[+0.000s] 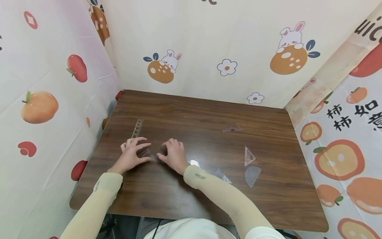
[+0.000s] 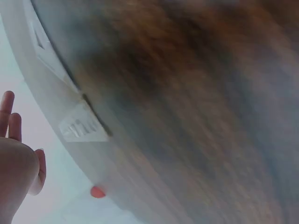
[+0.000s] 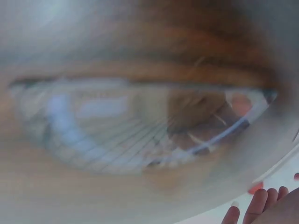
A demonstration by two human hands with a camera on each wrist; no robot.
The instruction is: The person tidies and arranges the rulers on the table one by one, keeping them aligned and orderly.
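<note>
In the head view my left hand (image 1: pixel 130 155) is low over the left part of the table, fingers spread and thumb apart. A clear plastic triangle (image 1: pixel 146 153) shows between its thumb and fingers. Just beyond those fingers lies a clear ruler with round holes (image 1: pixel 138 127), its near end covered by the hand. My right hand (image 1: pixel 173 155) faces it, fingers loosely bent, with a gap between thumb and forefinger and nothing visible in it. Beside the right wrist a clear protractor (image 3: pixel 107 126) fills much of the right wrist view; in the head view the sleeve partly hides it.
On the right of the brown wooden table (image 1: pixel 185 205) lie a set square (image 1: pixel 249 156), a frosted protractor (image 1: pixel 252 176) and another triangle (image 1: pixel 223 176) by the right forearm. A further set square (image 1: pixel 232 128) lies farther back. Printed curtains (image 1: pixel 197 39) enclose the table.
</note>
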